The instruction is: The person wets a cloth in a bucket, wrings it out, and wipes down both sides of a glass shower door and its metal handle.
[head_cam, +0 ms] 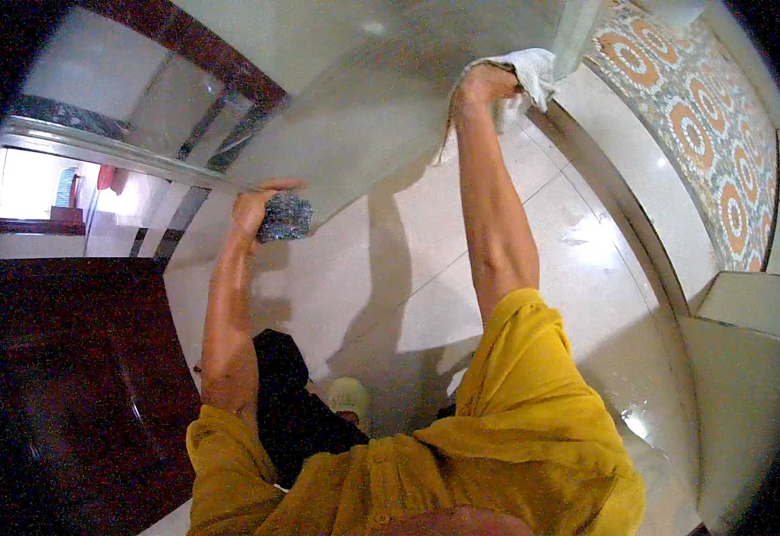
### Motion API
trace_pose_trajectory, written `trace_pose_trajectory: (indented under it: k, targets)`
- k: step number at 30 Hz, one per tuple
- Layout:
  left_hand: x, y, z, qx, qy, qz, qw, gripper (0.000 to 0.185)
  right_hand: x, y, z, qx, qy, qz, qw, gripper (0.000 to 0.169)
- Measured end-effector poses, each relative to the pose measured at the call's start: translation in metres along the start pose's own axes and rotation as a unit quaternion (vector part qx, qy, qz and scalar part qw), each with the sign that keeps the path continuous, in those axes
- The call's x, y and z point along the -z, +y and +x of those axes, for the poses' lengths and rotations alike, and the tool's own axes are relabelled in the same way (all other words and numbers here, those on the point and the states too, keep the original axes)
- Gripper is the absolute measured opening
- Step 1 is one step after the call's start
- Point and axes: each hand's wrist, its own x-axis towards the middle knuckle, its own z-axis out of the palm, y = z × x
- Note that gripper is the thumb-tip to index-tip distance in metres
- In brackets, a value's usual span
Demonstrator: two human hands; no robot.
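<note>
A large, clear glass panel (363, 127) stands before me, with smears and reflections across it. My right hand (487, 84) is stretched far forward, pressing a white cloth (536, 70) on the glass near its right side. Part of the cloth hangs below the wrist. My left hand (252, 211) is at the panel's left edge, its fingers bent around that edge. Beside the left palm is a dark speckled piece (287, 216) at the panel's lower corner; whether the hand also holds it is unclear.
Pale tiles make up the floor (443, 268), with a curved dark track (631, 241) on the right. Beyond it lies a wall strip with orange ring patterns (704, 120). A dark red glossy surface (88, 388) fills the lower left. A light-coloured shoe (348, 396) shows below me.
</note>
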Motion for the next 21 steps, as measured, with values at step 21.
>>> trace_pose_trajectory:
  k: [21]
  targets:
    - [-0.027, 0.028, -0.053, 0.044, 0.051, -0.029, 0.997, 0.035, -0.002, -0.049, -0.038, 0.355, -0.293, -0.224, 0.859, 0.028]
